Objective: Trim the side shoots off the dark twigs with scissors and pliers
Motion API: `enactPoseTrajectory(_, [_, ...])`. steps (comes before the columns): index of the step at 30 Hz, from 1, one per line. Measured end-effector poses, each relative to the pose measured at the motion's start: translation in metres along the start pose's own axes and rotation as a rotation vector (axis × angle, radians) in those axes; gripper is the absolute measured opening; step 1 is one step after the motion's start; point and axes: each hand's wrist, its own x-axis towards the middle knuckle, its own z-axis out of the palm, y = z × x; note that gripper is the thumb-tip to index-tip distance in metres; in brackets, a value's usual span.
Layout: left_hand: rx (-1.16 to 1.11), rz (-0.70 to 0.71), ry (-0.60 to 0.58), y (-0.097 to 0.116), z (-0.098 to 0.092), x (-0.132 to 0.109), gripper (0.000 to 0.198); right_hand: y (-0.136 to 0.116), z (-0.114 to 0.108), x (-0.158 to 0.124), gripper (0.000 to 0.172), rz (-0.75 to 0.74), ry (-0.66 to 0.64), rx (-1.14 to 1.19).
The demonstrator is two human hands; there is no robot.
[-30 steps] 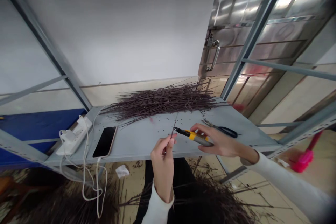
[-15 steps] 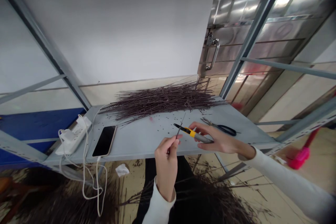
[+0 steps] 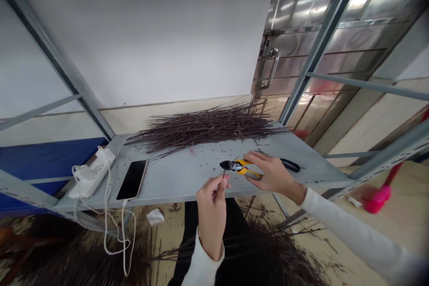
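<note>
My left hand (image 3: 213, 199) pinches a thin dark twig (image 3: 224, 173) between thumb and fingertips, just past the shelf's front edge. Yellow-and-grey cutting pliers (image 3: 239, 166) are in my right hand (image 3: 272, 172), their black jaws at the twig's upper part, just above my left fingertips. Whether the jaws have closed on the twig I cannot tell. Behind my right hand lies a pair of scissors (image 3: 290, 165), mostly hidden, with a black handle loop showing. A long pile of dark twigs (image 3: 208, 127) lies along the back of the grey shelf (image 3: 181, 174).
A phone (image 3: 132, 179) on a white cable and a white power strip (image 3: 92, 173) lie at the shelf's left. Metal posts (image 3: 323, 44) frame both sides. More twigs (image 3: 288, 250) are heaped below around my legs. Small dark bits are scattered on the shelf.
My right hand has turned the pliers and shifted slightly left, so the jaws now show side-on with the handles apart. My left hand stays nearly in place.
</note>
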Motion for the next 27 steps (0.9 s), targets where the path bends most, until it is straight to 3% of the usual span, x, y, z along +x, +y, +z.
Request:
enactPoseTrajectory(5, [-0.136, -0.14, -0.077, 0.003, 0.003, 0.0, 0.037, 0.002, 0.017, -0.003, 0.012, 0.078, 0.155, -0.22])
enactPoseTrajectory(10, [-0.25, -0.198, -0.051, 0.002, 0.005, 0.003, 0.038, -0.01, 0.025, -0.006, 0.014, 0.137, 0.16, -0.126])
enactPoseTrajectory(14, [-0.246, -0.15, -0.021, -0.006, 0.008, 0.006, 0.036, -0.026, 0.021, -0.01, 0.026, 0.215, 0.008, 0.276])
enactPoseTrajectory(19, [-0.181, -0.061, -0.028, -0.012, 0.009, 0.007, 0.035, -0.032, 0.017, -0.019, 0.025, 0.374, -0.153, 0.83])
enactPoseTrajectory(23, [-0.154, -0.038, -0.071, -0.01, 0.009, 0.007, 0.037, -0.025, 0.01, -0.025, 0.027, 0.48, -0.412, 1.328])
enactPoseTrajectory(27, [-0.181, -0.035, -0.122, -0.01, 0.012, 0.009, 0.034, -0.02, 0.002, -0.03, 0.03, 0.5, -0.638, 1.669])
